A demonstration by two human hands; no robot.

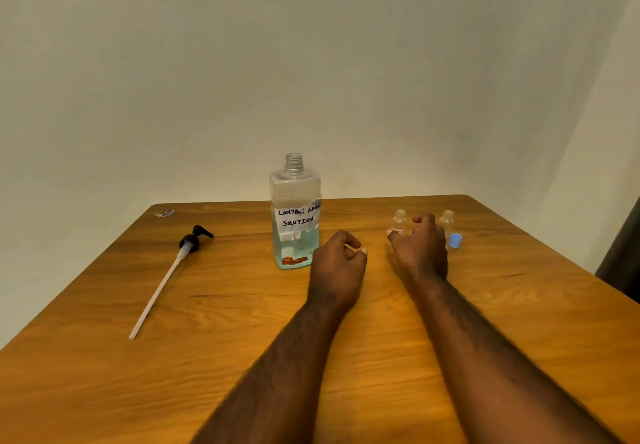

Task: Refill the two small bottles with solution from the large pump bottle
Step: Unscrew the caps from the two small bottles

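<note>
Wooden table [104, 357]: left hand [337, 270] loosely curled, empty; right hand [420, 249] curled before two small bottles [399, 222], grip unclear.

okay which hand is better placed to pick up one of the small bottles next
Likely the right hand. It sits directly in front of the two small bottles, between them, with the blue cap beside it. The left hand is curled near the large bottle, better placed to lift that.

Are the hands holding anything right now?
The left hand holds nothing. The right hand hides its fingers in front of the small bottles, so that cannot be told.
</note>
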